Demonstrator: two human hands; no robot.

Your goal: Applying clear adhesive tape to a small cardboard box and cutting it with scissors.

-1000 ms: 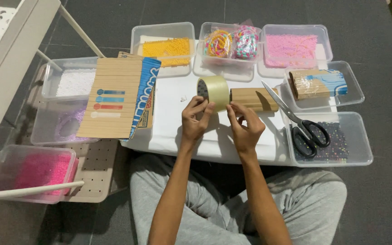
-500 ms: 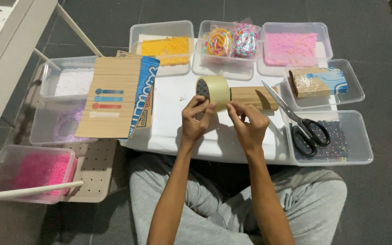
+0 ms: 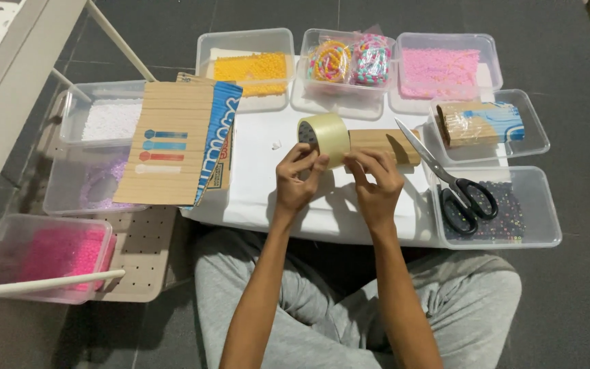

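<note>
Fingers of our left hand (image 3: 297,179) pinch the clear roll of packing tape (image 3: 325,137) upright above the white counter (image 3: 257,184); our right hand (image 3: 377,183) touches its edge beside the flat wooden block (image 3: 380,143); black-handled scissors (image 3: 453,183) lie near.

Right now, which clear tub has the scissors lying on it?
The tub of dark beads, nearest the right hand; scissors rest across its left rim. No other tub carries a tool.

Clear plastic tubs of yellow beads (image 3: 250,67), pink beads (image 3: 440,70) and dark beads (image 3: 510,212) ring a white sheet (image 3: 261,184), with black-handled scissors (image 3: 455,184) at its right edge and a striped wooden mat (image 3: 165,154) at its left.
</note>
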